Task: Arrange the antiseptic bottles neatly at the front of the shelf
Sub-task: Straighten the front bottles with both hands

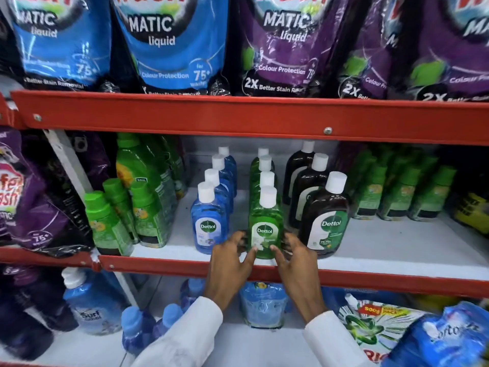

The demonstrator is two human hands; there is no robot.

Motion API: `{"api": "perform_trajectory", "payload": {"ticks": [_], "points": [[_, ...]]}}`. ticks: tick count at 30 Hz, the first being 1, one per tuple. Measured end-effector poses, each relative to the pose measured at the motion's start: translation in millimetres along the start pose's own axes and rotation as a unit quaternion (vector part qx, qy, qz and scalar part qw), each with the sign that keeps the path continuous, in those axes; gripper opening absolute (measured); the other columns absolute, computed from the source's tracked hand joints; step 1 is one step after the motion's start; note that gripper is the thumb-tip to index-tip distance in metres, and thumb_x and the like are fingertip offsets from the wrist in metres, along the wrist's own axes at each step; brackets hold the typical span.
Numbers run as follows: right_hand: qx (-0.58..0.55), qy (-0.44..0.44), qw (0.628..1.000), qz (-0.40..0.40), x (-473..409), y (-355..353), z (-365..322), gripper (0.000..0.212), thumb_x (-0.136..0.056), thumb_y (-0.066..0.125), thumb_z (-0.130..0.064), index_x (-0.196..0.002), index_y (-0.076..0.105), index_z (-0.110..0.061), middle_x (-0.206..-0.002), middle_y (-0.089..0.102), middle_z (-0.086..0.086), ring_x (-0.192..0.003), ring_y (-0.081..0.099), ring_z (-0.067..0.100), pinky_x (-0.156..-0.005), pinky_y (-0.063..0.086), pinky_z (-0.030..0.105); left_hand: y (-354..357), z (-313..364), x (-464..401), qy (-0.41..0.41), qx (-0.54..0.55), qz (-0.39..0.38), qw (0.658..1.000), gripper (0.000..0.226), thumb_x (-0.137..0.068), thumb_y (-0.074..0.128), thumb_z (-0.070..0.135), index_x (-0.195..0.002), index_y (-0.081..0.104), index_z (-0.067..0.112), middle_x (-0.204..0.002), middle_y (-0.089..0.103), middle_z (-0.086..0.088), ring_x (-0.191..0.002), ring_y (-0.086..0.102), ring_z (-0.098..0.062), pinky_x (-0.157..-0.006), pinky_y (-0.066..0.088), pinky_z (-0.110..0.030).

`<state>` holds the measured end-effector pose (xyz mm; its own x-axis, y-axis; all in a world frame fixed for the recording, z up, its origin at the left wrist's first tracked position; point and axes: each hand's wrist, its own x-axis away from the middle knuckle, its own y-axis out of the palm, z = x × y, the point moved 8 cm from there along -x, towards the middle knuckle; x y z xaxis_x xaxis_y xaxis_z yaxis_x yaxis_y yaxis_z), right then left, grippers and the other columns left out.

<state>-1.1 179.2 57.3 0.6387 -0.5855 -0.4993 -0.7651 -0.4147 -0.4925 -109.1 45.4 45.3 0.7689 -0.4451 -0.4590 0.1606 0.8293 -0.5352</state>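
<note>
Three rows of white-capped antiseptic bottles stand on the middle shelf: a blue row led by the front blue bottle, a green row led by the front green bottle, and a dark brown row led by the front brown bottle. My left hand and my right hand cup the base of the front green bottle from either side, fingertips touching its lower label. That bottle stands upright near the shelf's red front lip.
Green bottles crowd the left of the blue row and more green bottles stand to the right. Purple pouches sit far left. Large detergent pouches fill the shelf above; blue bottles and packs fill the one below.
</note>
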Motion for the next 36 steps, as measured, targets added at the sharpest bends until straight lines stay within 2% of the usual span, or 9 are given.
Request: {"api": "perform_trajectory", "payload": {"ticks": [3, 9, 11, 14, 19, 23, 26, 30, 36], "points": [[-0.007, -0.007, 1.000, -0.007, -3.9, 1.2, 3.9, 0.033, -0.087, 0.073, -0.012, -0.120, 0.068, -0.011, -0.105, 0.078, 0.006, -0.093, 0.069, 0.011, -0.079, 0.040, 0.002, 1.6, -3.1, 0.5, -0.004, 0.007, 0.008, 1.000, 0.026, -0.084, 0.073, 0.030, -0.107, 0.066, 0.023, -0.097, 0.079, 0.005, -0.083, 0.072, -0.002, -0.080, 0.055, -0.015], [-0.016, 0.005, 0.999, -0.028, -7.6, 5.9, 12.3, 0.031, -0.091, 0.069, -0.014, -0.122, 0.067, -0.013, -0.107, 0.078, 0.005, -0.097, 0.073, 0.020, -0.087, 0.057, 0.033, 1.7, -2.4, 2.6, 0.003, 0.008, 0.016, 1.000, 0.027, -0.085, 0.073, 0.031, -0.110, 0.066, 0.022, -0.097, 0.079, 0.004, -0.083, 0.072, -0.001, -0.080, 0.055, -0.014], [-0.022, 0.007, 0.999, -0.032, -8.8, 6.5, 13.5, 0.032, -0.091, 0.069, -0.014, -0.123, 0.067, -0.013, -0.109, 0.077, 0.005, -0.099, 0.073, 0.017, -0.089, 0.056, 0.030, 1.7, -1.0, 2.5, 0.008, 0.010, 0.015, 1.000, 0.027, -0.085, 0.073, 0.030, -0.111, 0.066, 0.022, -0.099, 0.079, 0.003, -0.084, 0.071, 0.000, -0.080, 0.052, -0.008], [-0.055, 0.015, 0.998, -0.033, -5.5, 3.5, 13.5, 0.035, -0.089, 0.072, -0.018, -0.123, 0.067, -0.013, -0.112, 0.077, 0.003, -0.093, 0.069, -0.004, -0.086, 0.050, 0.009, -5.4, 4.2, 8.1, 0.006, 0.012, 0.044, 0.999, 0.031, -0.085, 0.075, 0.028, -0.113, 0.066, 0.019, -0.103, 0.077, 0.001, -0.088, 0.068, -0.004, -0.086, 0.056, -0.022], [-0.074, 0.001, 0.993, 0.096, 24.1, -48.1, 26.6, 0.020, -0.087, 0.069, -0.042, -0.104, 0.070, -0.032, -0.096, 0.073, -0.023, -0.082, 0.071, -0.005, -0.076, 0.055, 0.011, -16.9, 40.8, 35.8, 0.098, 0.011, 0.156, 0.983, 0.017, -0.084, 0.072, 0.020, -0.099, 0.065, 0.025, -0.104, 0.057, 0.010, -0.103, 0.056, -0.003, -0.095, 0.037, -0.008], [-0.073, 0.023, 0.977, 0.200, 14.2, -106.1, 58.3, 0.024, -0.087, 0.069, -0.021, -0.102, 0.056, -0.035, -0.088, 0.069, -0.013, -0.078, 0.067, 0.006, -0.072, 0.055, 0.022, 31.6, 81.4, 39.4, 0.117, 0.032, 0.082, 0.989, 0.017, -0.084, 0.067, 0.026, -0.101, 0.065, 0.030, -0.099, 0.066, 0.016, -0.093, 0.062, -0.002, -0.087, 0.046, -0.014], [-0.043, 0.055, 0.992, 0.106, -13.2, -112.1, 85.2, 0.043, -0.088, 0.066, -0.009, -0.126, 0.050, -0.021, -0.113, 0.067, -0.001, -0.097, 0.066, 0.018, -0.087, 0.051, 0.028, 66.6, 83.3, 28.4, 0.056, -0.002, 0.016, 0.998, 0.040, -0.085, 0.065, 0.033, -0.123, 0.061, 0.021, -0.108, 0.075, -0.003, -0.095, 0.068, -0.018, -0.087, 0.052, -0.028], [-0.015, 0.039, 0.995, -0.086, -36.3, -90.5, 101.3, 0.047, -0.091, 0.061, 0.001, -0.136, 0.052, -0.012, -0.115, 0.068, -0.005, -0.101, 0.067, 0.007, -0.087, 0.047, 0.006, 85.9, 80.8, 15.3, 0.027, -0.052, -0.013, 0.998, 0.039, -0.089, 0.060, 0.034, -0.120, 0.056, 0.011, -0.097, 0.074, -0.015, -0.088, 0.068, -0.035, -0.075, 0.053, -0.041], [-0.020, 0.004, 0.997, -0.076, -40.0, -92.9, 109.4, 0.031, -0.091, 0.067, -0.011, -0.120, 0.067, -0.020, -0.097, 0.069, -0.018, -0.088, 0.062, -0.021, -0.079, 0.047, 0.000, 92.0, 77.7, 6.6, 0.011, -0.057, -0.009, 0.998, 0.034, -0.094, 0.057, 0.033, -0.119, 0.059, 0.010, -0.103, 0.075, -0.014, -0.093, 0.069, -0.034, -0.081, 0.053, -0.041]]}}
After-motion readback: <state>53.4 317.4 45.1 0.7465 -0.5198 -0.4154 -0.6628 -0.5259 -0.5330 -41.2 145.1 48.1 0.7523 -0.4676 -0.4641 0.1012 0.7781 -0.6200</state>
